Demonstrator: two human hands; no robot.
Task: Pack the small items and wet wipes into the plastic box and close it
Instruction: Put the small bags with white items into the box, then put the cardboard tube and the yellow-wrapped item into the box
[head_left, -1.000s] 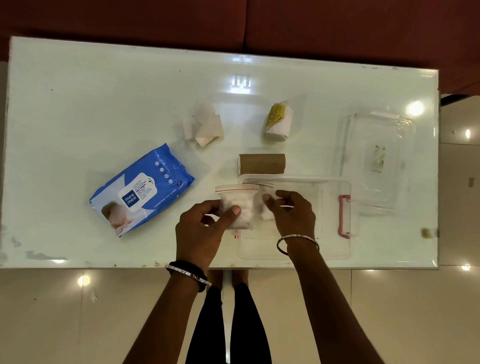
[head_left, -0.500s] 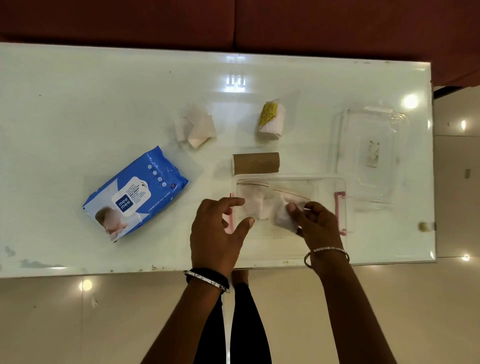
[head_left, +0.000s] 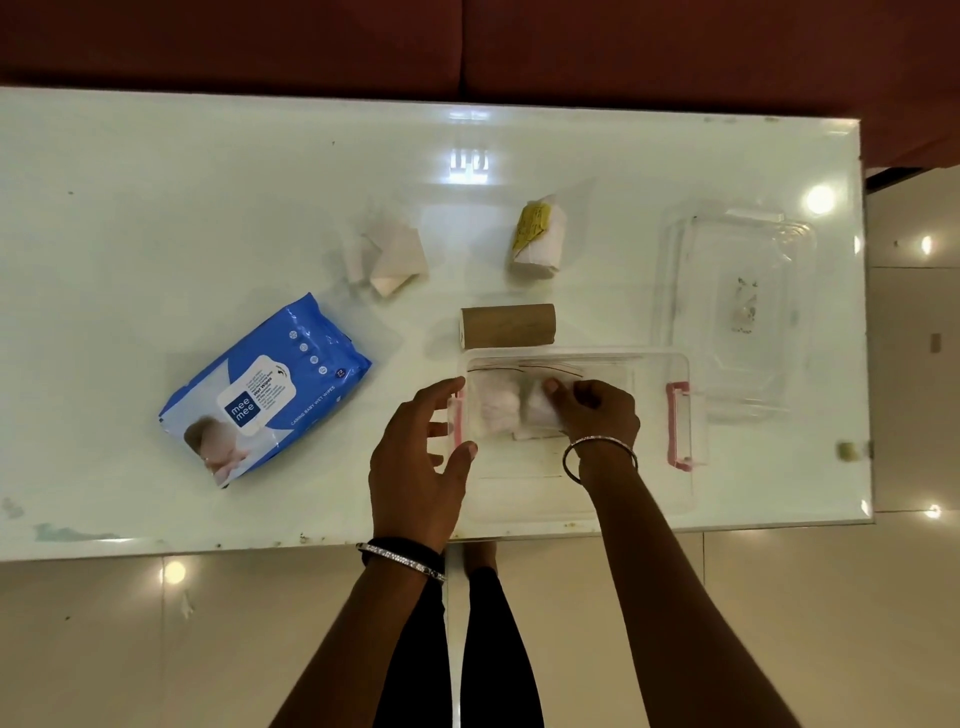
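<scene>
A clear plastic box (head_left: 654, 483) with pink latches sits at the table's near edge. Inside its far-left part lies a zip bag of cotton balls (head_left: 496, 402). My right hand (head_left: 597, 410) is inside the box, its fingers pressed on a second small white packet (head_left: 540, 410) beside that bag. My left hand (head_left: 415, 457) hovers open at the box's left wall. The blue wet wipes pack (head_left: 265, 389) lies to the left on the table. A brown cardboard roll (head_left: 508, 326) lies just beyond the box.
The clear lid (head_left: 737, 306) rests at the right, beyond the box. A white roll with a yellow label (head_left: 537, 241) and folded beige papers (head_left: 387, 254) lie further back on the white table (head_left: 156, 208). A dark red sofa borders the far side.
The zip bag went from between both hands, above the box's left end, down into the box. My left hand let go and opened; my right hand followed the packets inside.
</scene>
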